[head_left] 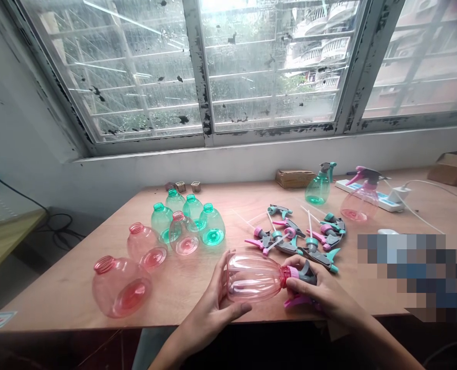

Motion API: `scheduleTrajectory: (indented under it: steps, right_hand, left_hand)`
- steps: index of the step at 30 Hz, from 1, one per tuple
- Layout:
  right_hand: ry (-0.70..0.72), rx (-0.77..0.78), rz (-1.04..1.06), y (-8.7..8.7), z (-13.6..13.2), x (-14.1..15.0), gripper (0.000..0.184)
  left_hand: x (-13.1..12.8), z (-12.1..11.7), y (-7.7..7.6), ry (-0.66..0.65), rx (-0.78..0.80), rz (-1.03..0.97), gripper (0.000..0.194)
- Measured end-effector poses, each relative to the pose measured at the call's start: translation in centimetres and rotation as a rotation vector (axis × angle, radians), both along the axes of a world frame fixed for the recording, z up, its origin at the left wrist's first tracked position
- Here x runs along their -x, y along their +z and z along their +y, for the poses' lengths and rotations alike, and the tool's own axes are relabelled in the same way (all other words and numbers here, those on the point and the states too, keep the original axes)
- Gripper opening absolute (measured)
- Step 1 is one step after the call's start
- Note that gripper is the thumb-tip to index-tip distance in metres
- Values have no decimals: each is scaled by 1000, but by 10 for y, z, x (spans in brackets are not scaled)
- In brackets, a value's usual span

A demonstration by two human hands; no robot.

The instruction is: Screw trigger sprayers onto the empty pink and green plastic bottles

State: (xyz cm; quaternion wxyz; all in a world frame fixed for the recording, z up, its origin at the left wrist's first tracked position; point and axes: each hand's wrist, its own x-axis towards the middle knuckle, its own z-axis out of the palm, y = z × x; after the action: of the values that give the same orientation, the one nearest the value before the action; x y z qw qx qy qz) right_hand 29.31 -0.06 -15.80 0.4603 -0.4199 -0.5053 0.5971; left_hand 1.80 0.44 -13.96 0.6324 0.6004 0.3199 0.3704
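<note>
A clear pink spray bottle (253, 277) lies sideways in front of me, just above the table's near edge. My left hand (219, 300) is wrapped round its base end. At the neck, my right hand (315, 285) grips the pink collar of a grey and pink trigger sprayer head (293, 272), which sits on the bottle's mouth. How tightly the collar is seated I cannot tell. Loose sprayer heads (290, 239) with white tubes, in grey, pink and teal, are heaped just beyond my right hand. Several open-mouthed bottles, pink (122, 288) and green (213, 226), stand to the left.
Two bottles with sprayer heads, green (318, 189) and pink (361, 198), stand at the back right. Near them are a white power strip (382, 198) with a plugged-in charger and a cardboard box (294, 179). Small wooden cubes (195, 186) lie by the wall. A blurred-out patch covers the right side.
</note>
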Motion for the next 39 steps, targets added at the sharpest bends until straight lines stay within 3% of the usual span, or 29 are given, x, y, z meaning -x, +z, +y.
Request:
scheduleTrajectory:
  steps: [9, 14, 22, 33, 39]
  right_hand:
    - [32, 3, -7, -3, 3, -6, 44]
    - [42, -10, -28, -1, 3, -4, 44]
    - [39, -11, -5, 2, 0, -2, 44]
    - [28, -30, -57, -2, 5, -7, 45]
    - [21, -9, -27, -3, 3, -3, 46]
  left_hand:
    - [2, 1, -2, -5, -54, 66, 108]
    - [2, 0, 2, 6, -1, 78, 127]
    - [1, 0, 4, 41, -24, 90, 110]
    - [0, -2, 5, 11, -69, 91, 109]
    - [1, -1, 2, 13, 1, 32, 124]
